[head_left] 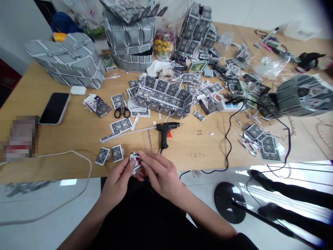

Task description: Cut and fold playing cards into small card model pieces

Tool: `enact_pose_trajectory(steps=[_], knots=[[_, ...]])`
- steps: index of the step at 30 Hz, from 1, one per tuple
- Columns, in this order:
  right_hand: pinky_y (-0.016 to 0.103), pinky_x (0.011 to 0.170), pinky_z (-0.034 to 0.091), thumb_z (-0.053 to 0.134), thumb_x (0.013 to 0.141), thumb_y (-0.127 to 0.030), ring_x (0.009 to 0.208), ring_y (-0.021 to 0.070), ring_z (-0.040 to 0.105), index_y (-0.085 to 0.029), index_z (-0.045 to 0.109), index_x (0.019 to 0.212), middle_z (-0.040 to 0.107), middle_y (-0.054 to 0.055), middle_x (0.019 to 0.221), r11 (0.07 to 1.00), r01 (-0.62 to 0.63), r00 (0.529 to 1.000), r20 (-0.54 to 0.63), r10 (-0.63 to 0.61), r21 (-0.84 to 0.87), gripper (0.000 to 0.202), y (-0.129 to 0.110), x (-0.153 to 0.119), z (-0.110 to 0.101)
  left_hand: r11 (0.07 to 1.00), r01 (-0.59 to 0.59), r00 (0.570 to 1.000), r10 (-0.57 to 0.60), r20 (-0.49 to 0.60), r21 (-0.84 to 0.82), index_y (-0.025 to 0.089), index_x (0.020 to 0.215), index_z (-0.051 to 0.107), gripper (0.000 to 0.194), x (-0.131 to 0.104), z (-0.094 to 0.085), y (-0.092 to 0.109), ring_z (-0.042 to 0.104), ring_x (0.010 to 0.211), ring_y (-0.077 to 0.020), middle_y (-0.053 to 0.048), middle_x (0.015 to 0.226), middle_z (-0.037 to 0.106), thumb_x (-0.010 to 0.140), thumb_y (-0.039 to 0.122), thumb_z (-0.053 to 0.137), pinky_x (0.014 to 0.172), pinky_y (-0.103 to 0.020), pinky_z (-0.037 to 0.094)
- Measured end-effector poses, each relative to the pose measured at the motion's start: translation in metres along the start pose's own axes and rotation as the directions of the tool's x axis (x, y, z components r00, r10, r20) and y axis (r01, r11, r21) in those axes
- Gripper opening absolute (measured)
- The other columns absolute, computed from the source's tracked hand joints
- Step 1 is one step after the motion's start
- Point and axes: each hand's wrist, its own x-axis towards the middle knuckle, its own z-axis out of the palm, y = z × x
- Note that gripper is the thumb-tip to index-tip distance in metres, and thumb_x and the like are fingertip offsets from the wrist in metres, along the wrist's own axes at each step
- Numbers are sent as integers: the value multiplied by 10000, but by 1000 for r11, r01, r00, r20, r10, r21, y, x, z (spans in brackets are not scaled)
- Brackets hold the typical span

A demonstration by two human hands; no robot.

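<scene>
At the table's front edge, a small folded playing card (135,164) with red marks is pinched between my two hands. My left hand (118,178) grips its left side, thumb on top. The fingers of my right hand (161,173) close on its right side and upper edge. Two cut, folded cards (117,153) lie just beyond my left hand. A black glue gun (164,133) with an orange trigger rests past my right hand, its nozzle to the right. Near it lie a white glue stick (130,133) and a clear ruler (147,140).
Black scissors (122,111) lie beside loose cards. Behind stands an open box made of cards (162,99). Larger card-built shapes (130,41) stand at the back. A phone (54,108) lies left. A black cord (229,139) runs from a power strip (229,105) over the front edge.
</scene>
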Motion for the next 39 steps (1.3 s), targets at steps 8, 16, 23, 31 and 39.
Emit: enact_pose_trajectory(steps=[8, 16, 23, 31, 39], knots=[[436, 1046, 646, 699, 1050, -168, 1215, 264, 752, -210, 754, 1313, 759, 165, 1322, 995, 31, 999, -11, -30, 91, 272, 1, 4, 3, 952, 42, 999, -36, 27, -304, 147, 1237, 782, 587, -7, -5, -24, 781, 996, -295, -147, 1076, 823, 1054, 664, 571, 918, -431, 652], [413, 979, 652, 788, 1010, -259, 1135, 256, 776, -258, 735, 1276, 793, 111, 1228, 988, -75, 997, 15, 73, 139, 272, 1, 3, 7, 1000, -19, 1000, 19, -12, -22, 190, 1249, 779, 426, -10, -6, -5, 781, 1030, -268, -87, 1138, 830, 1035, 545, 685, 982, -371, 630], [290, 739, 615, 885, 910, -237, 783, 184, 766, -232, 811, 998, 825, 26, 904, 876, -379, 917, -4, 399, 298, 116, -1, 4, 2, 976, -145, 989, 148, -11, 161, 199, 1154, 791, 349, -6, -5, -7, 796, 850, -217, -66, 1059, 841, 1060, 502, 645, 844, -320, 651], [277, 700, 588, 860, 918, -273, 743, 172, 755, -212, 817, 918, 808, 26, 822, 824, -466, 884, 145, 444, 322, 74, -6, 8, -11, 721, -500, 820, 573, -7, 480, 245, 962, 783, 66, -5, -17, 6, 772, 797, -147, 16, 896, 820, 988, 202, 741, 774, -220, 583], [357, 835, 684, 815, 949, -533, 902, 209, 790, -221, 714, 1185, 768, 59, 1006, 585, -584, 788, 219, 576, 563, 404, -7, 7, -3, 545, -602, 640, 766, -56, 583, 272, 1095, 789, 249, -10, -6, 1, 737, 918, -170, -10, 1015, 756, 948, 72, 771, 872, -284, 583]])
